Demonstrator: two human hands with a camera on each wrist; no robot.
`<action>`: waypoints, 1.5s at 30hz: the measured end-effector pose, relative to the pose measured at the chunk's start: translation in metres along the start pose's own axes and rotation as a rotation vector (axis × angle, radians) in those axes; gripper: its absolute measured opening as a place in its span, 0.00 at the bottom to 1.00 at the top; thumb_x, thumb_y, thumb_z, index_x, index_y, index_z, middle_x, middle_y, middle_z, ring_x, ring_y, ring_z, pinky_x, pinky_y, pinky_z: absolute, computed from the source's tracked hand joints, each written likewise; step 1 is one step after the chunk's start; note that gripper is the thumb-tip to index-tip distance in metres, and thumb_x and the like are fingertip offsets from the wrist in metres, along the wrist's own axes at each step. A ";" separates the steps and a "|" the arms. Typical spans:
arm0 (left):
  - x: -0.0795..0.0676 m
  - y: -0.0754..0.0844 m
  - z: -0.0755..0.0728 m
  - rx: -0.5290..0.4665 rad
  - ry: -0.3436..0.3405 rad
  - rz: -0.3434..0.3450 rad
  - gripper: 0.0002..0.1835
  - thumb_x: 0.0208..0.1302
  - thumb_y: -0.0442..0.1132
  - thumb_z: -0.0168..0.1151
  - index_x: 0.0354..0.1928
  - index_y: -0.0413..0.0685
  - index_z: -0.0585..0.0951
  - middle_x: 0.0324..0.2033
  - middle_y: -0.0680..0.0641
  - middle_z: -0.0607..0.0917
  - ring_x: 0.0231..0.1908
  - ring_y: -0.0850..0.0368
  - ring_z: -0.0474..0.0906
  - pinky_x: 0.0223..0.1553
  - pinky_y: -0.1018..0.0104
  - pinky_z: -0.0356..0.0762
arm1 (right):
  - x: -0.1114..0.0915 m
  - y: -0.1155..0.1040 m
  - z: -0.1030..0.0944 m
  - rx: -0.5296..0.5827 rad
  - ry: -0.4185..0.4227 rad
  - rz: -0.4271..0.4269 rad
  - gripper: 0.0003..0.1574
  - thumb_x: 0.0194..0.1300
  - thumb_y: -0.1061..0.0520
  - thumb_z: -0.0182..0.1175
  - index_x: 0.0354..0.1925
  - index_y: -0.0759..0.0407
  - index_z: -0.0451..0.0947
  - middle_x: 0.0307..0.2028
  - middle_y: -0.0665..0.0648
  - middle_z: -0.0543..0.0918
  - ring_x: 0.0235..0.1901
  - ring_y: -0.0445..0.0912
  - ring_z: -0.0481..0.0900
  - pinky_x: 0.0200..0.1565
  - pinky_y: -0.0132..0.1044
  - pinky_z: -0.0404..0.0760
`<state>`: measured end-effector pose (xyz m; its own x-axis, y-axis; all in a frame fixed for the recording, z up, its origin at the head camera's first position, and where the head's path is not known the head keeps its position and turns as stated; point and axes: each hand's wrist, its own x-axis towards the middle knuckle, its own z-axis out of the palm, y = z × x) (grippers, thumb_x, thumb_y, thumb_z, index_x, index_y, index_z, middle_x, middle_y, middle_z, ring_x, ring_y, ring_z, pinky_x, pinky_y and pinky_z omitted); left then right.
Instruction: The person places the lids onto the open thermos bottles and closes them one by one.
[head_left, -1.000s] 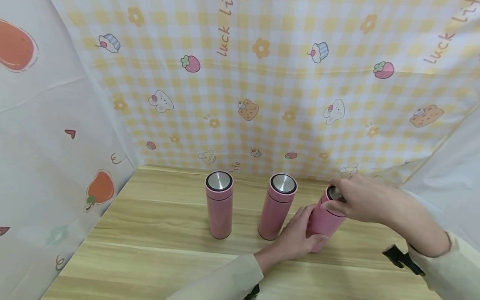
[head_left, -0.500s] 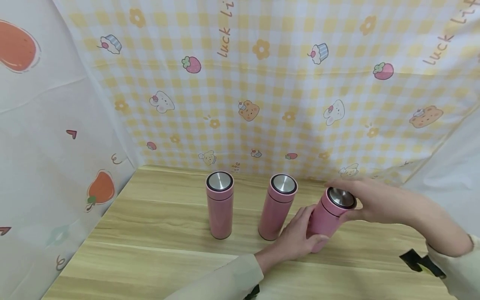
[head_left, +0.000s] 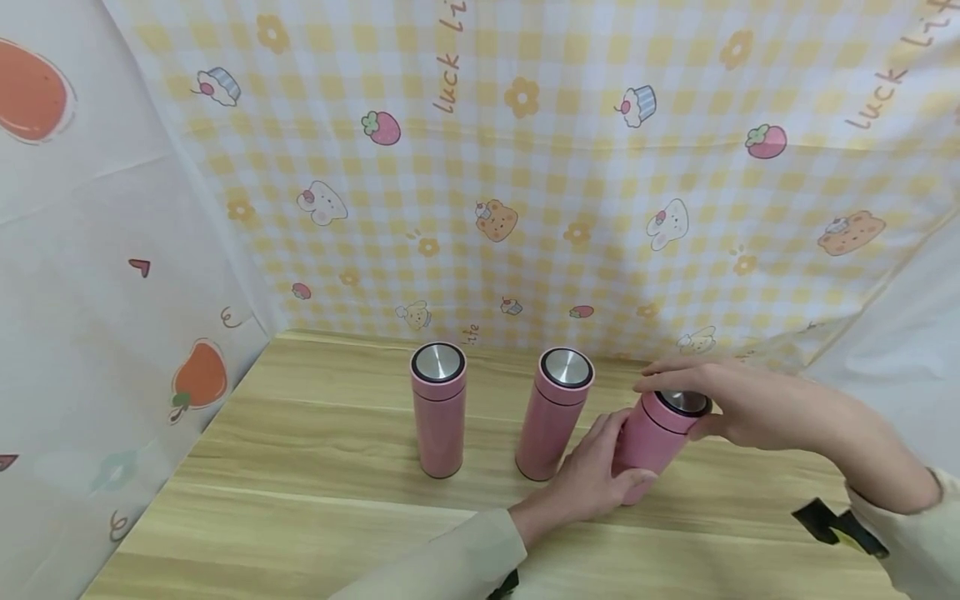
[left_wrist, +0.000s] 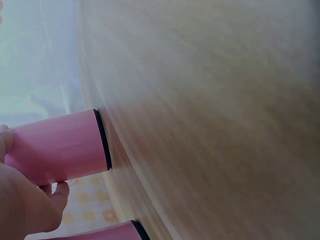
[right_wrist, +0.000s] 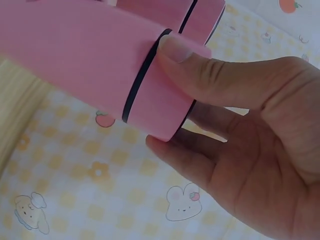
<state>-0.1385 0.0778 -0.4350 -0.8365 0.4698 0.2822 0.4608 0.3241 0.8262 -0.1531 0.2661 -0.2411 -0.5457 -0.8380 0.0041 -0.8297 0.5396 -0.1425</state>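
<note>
Three pink thermos bottles with steel-topped lids are in the head view. My left hand (head_left: 588, 477) grips the body of the rightmost thermos (head_left: 649, 440) low down, thumb in front. In the left wrist view that thermos (left_wrist: 60, 147) has its black-rimmed base at the tabletop. Over its top, my right hand (head_left: 761, 408) holds the lid (head_left: 663, 410) between thumb and fingers. The right wrist view has the thumb (right_wrist: 176, 49) on the lid (right_wrist: 159, 107) beside the black seam, with a fingertip at the opposite edge. The seam line shows no gap.
A middle thermos (head_left: 551, 417) stands just left of my left hand, and another thermos (head_left: 440, 425) is farther left. They stand on a wood-grain table (head_left: 300, 467). A yellow checked cloth (head_left: 420, 192) hangs behind, with a white patterned cloth (head_left: 82, 333) at the left.
My right hand has shifted right, uncovered more of the lid's steel top, and then its fingers have come back over the far rim. My left hand and the bottles have stayed put.
</note>
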 end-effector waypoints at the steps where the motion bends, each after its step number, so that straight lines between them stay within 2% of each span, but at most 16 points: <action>1: 0.000 0.000 0.000 0.000 -0.001 0.000 0.39 0.70 0.54 0.64 0.77 0.56 0.58 0.61 0.56 0.69 0.57 0.68 0.70 0.56 0.70 0.74 | 0.001 -0.001 0.000 0.002 -0.003 0.001 0.44 0.47 0.66 0.80 0.63 0.55 0.79 0.61 0.56 0.79 0.58 0.56 0.78 0.52 0.51 0.82; 11: 0.000 0.000 0.000 0.000 0.006 -0.001 0.39 0.70 0.53 0.66 0.76 0.57 0.59 0.61 0.56 0.69 0.57 0.68 0.70 0.55 0.69 0.74 | 0.005 -0.004 -0.002 0.030 -0.057 0.052 0.43 0.47 0.67 0.80 0.62 0.58 0.79 0.59 0.56 0.79 0.57 0.56 0.79 0.52 0.51 0.82; 24: 0.001 -0.001 0.002 -0.004 0.013 -0.013 0.40 0.69 0.54 0.66 0.76 0.58 0.58 0.62 0.57 0.69 0.58 0.68 0.70 0.56 0.67 0.74 | 0.011 -0.007 -0.003 0.043 -0.077 0.094 0.39 0.50 0.63 0.80 0.61 0.62 0.79 0.57 0.58 0.81 0.53 0.55 0.81 0.48 0.47 0.84; 33: 0.000 0.000 0.002 0.008 0.012 -0.018 0.40 0.69 0.54 0.65 0.77 0.58 0.58 0.63 0.56 0.69 0.59 0.67 0.70 0.57 0.66 0.74 | 0.013 -0.010 -0.006 0.046 -0.076 0.117 0.38 0.50 0.65 0.80 0.60 0.65 0.79 0.56 0.60 0.81 0.51 0.55 0.82 0.47 0.47 0.84; 45: 0.001 0.000 0.002 0.017 0.018 -0.016 0.39 0.69 0.53 0.66 0.76 0.57 0.59 0.62 0.57 0.69 0.58 0.67 0.70 0.56 0.66 0.75 | 0.015 -0.013 -0.006 0.011 -0.082 0.176 0.38 0.50 0.66 0.79 0.61 0.66 0.79 0.57 0.62 0.81 0.56 0.60 0.79 0.51 0.55 0.82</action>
<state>-0.1386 0.0793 -0.4359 -0.8491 0.4496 0.2774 0.4518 0.3459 0.8223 -0.1506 0.2471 -0.2333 -0.6704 -0.7349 -0.1022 -0.7210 0.6778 -0.1444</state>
